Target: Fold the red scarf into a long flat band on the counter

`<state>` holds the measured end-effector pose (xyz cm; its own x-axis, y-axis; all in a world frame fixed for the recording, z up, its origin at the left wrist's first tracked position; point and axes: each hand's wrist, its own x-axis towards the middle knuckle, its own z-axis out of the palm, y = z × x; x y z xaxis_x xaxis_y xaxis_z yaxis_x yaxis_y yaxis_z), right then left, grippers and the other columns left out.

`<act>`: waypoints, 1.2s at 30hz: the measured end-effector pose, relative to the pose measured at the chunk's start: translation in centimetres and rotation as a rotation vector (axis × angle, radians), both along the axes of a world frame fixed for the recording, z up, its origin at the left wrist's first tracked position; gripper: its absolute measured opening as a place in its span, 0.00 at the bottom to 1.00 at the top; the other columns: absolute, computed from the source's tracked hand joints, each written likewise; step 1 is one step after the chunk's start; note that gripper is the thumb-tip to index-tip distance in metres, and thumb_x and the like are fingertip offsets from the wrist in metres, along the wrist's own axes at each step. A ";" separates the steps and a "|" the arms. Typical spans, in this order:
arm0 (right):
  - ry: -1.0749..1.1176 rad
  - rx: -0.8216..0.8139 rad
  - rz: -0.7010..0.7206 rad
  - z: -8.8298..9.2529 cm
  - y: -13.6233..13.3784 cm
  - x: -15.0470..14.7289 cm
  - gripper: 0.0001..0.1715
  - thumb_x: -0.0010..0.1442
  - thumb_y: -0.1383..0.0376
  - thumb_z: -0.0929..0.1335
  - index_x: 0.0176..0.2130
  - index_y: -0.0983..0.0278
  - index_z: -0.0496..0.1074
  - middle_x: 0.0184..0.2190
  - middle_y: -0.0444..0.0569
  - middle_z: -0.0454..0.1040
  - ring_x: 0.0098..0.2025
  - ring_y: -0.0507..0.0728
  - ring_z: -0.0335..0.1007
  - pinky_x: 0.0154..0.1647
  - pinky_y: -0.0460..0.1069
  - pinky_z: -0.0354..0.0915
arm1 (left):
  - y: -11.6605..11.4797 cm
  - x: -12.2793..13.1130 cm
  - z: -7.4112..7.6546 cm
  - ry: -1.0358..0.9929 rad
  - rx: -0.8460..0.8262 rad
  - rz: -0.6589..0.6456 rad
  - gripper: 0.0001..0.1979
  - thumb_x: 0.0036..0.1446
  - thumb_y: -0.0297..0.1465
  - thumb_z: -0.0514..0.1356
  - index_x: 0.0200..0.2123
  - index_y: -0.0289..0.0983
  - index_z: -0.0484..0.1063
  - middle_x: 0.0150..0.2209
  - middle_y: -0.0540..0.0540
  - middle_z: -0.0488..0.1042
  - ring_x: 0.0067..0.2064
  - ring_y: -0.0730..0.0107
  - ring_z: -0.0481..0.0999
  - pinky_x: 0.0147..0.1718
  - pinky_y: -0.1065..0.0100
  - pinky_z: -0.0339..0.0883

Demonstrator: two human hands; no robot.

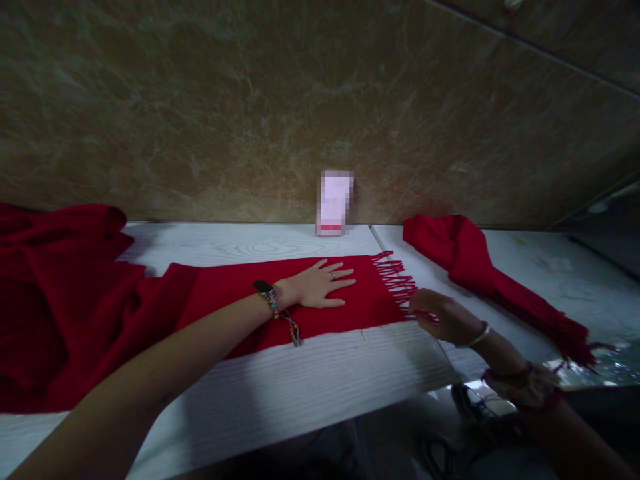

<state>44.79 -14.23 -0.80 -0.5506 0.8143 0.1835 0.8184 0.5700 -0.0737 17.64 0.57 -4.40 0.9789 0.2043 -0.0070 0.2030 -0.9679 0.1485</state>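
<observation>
Red scarf [213, 283] lies along the white table [310, 383], in front of a brown wall [225, 120] with a marble pattern. On the left side it is gathered into loose folds, and toward the right it becomes a flat strip, which finishes with a fringe [395, 277] of thin strands. The left hand [320, 283] rests on the flat part with the palm down and the fingers extended and spread apart; it grasps nothing. On this wrist there are a dark watch [263, 287] and a beaded bracelet [273, 305], whose cords hang down onto the cloth. The right hand [443, 317] is at the near corner of the fringe, with its fingers curled closed around some strands, and a silver bangle [479, 335] is on its wrist. Farther right, a second red scarf [470, 257] lies bent, apart from the first one. Against the wall leans a pinkish, phone-shaped object [334, 203], which is too blurred to read
</observation>
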 end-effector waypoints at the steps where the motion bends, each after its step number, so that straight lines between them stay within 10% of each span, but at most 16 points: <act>1: -0.019 -0.037 0.022 -0.1 0.1 -0.4 0.12 0.48 0.76 0.60 0.28 0.63 0.69 0.26 0.49 0.72 0.31 0.54 0.68 0.32 0.48 0.67 | 0.0 0.0 0.0 -0.003 0.000 0.002 0.29 0.59 0.46 0.46 0.61 0.41 0.50 0.63 0.45 0.48 0.64 0.56 0.43 0.58 0.51 0.36; 9: -0.109 -0.017 -0.112 -0.5 -0.5 4.2 0.11 0.49 0.74 0.61 0.26 0.63 0.70 0.24 0.49 0.73 0.27 0.54 0.69 0.29 0.49 0.67 | -0.1 0.0 0.0 -0.005 -0.015 -0.007 0.28 0.60 0.45 0.46 0.61 0.40 0.50 0.63 0.44 0.47 0.64 0.55 0.42 0.58 0.49 0.36; 17: -0.004 -0.101 0.018 -0.3 0.9 -2.0 0.12 0.49 0.75 0.60 0.29 0.63 0.68 0.28 0.50 0.72 0.32 0.54 0.68 0.33 0.49 0.67 | -0.4 -0.1 0.4 0.018 -0.004 0.016 0.28 0.60 0.44 0.47 0.61 0.40 0.50 0.63 0.44 0.47 0.64 0.56 0.41 0.58 0.49 0.36; 26: -0.081 -0.061 -0.017 0.3 1.4 0.7 0.12 0.49 0.75 0.60 0.29 0.64 0.70 0.28 0.51 0.72 0.31 0.56 0.69 0.32 0.51 0.68 | -0.6 -3.4 1.3 0.056 -0.025 0.128 0.30 0.61 0.48 0.43 0.62 0.41 0.48 0.64 0.43 0.43 0.64 0.53 0.40 0.58 0.49 0.35; 31: 0.040 0.082 0.006 -0.4 4.2 -5.1 0.21 0.58 0.63 0.60 0.50 0.67 0.65 0.49 0.59 0.69 0.54 0.62 0.60 0.52 0.60 0.60 | -0.8 -7.2 2.1 0.083 -0.013 0.273 0.32 0.61 0.48 0.40 0.63 0.38 0.43 0.65 0.42 0.41 0.64 0.55 0.38 0.58 0.51 0.34; 36: -0.112 -0.162 -0.040 -2.8 6.9 -11.3 0.44 0.56 0.47 0.60 0.62 0.69 0.47 0.63 0.60 0.47 0.64 0.67 0.34 0.59 0.65 0.44 | -1.5 -11.2 1.5 0.101 0.002 0.376 0.39 0.59 0.52 0.40 0.64 0.34 0.36 0.64 0.37 0.37 0.64 0.53 0.36 0.58 0.50 0.33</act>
<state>33.45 -7.34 -3.65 -0.5266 0.8500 -0.0124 0.8485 0.5246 -0.0696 6.41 -0.95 -2.86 0.8302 0.5486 -0.0990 0.5570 -0.8235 0.1082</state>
